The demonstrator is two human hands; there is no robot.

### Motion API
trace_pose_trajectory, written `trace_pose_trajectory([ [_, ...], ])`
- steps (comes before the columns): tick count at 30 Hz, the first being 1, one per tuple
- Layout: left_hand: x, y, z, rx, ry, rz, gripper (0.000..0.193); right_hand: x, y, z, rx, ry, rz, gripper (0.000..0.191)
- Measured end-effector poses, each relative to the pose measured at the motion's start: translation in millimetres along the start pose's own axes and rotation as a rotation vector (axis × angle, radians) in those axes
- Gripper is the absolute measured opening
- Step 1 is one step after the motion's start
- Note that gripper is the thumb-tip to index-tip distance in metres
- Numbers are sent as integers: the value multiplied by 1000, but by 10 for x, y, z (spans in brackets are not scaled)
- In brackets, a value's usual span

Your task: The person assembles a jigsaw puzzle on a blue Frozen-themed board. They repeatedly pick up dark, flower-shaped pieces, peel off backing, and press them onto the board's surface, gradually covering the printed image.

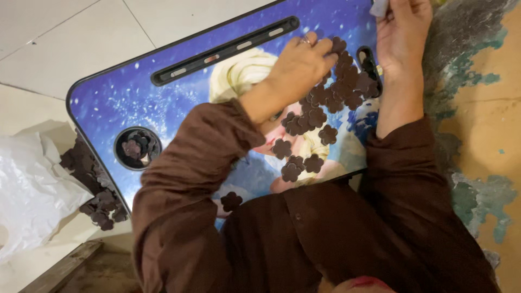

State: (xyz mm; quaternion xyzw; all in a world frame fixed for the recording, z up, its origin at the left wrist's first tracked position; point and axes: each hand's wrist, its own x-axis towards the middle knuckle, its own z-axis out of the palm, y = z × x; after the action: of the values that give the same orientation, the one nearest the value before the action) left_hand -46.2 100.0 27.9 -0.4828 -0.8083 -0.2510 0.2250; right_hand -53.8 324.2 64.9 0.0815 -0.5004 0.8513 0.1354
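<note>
Curled and knuckles-up, the left hand presses its fingertips into a heap of dark brown flower-shaped flat pieces. Whether this grip has closed on one piece or only rests on them, I cannot tell. The right hand is pinched shut on a small pale scrap at the top edge of the head view, and most of that scrap is cut off.

The heap lies on a low table with a blue printed picture top and black rim. It starts right under the left fingertips and trails away toward 7 o'clock, thinning into single flowers near the person's chest, so its long axis runs from 1 o'clock down to 7 o'clock. The left hand touches it. The right hand sits just beyond the heap's upper end, at about 1 o'clock, apart from the pieces.

At 9 o'clock from the left hand, well apart, a round cup hole in the table holds a few more brown flowers. Past the table's edge a second pile of them lies beside a crumpled white plastic bag on the pale tiled floor.
</note>
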Motion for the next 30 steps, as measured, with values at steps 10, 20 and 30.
trace_pose_trajectory([
  [10, -354, -157, -41, -88, -224, -312, 23, -23, 93, 68, -418, -95, 39, 4],
  [20, -984, -32, -802, 99, -224, -430, 25, -73, 392, 186, -1361, -382, -184, 14],
  [30, -1132, 123, -856, 144, -183, -385, 59, -501, 778, 932, -1211, -743, -194, 12],
])
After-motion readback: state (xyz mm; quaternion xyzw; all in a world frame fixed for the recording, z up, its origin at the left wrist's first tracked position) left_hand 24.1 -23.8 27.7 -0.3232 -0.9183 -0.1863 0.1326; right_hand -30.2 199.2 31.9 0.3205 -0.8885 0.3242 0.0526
